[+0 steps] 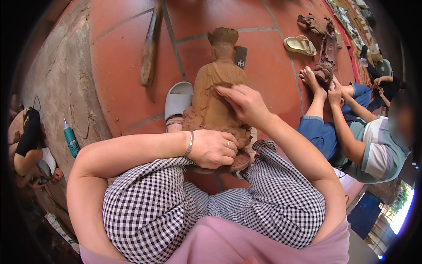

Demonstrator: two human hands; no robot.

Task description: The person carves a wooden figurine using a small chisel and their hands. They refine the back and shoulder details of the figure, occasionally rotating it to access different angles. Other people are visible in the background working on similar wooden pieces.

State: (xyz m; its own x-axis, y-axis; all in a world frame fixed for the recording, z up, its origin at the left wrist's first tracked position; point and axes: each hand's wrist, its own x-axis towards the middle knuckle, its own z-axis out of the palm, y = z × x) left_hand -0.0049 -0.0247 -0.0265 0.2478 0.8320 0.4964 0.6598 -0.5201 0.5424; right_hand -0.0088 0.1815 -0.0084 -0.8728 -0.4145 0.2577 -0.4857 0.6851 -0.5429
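A: Two hands are on the statue [215, 88]. The left hand [215, 148] is wrapped round its base, clenched on the wood, with a ring and a bracelet showing. The right hand [245, 103] rests higher up on the carved back, fingers bent and pressed to the surface; I cannot tell whether anything small is pinched under them.

B: And where does the statue sit?

A: Upright on the tiled floor [123, 57], between the knees in checked trousers [176, 207], straight ahead of both hands. A grey sandal [178, 100] lies just left of the left hand, touching the statue's side.

B: How would you judge the work is best done?

A: I'd keep the left grip low and firm so the figure doesn't rock, and let the right fingers follow the folds with light, even pressure, turning the piece rather than straining the wrist.

B: Anything else nearby?

A: A long wooden piece [150, 46] lies on the floor well beyond the left hand. Far to the right, another person [373, 145] holds a second, darker carving [327, 48], and a pale sandal [300, 45] lies near it.
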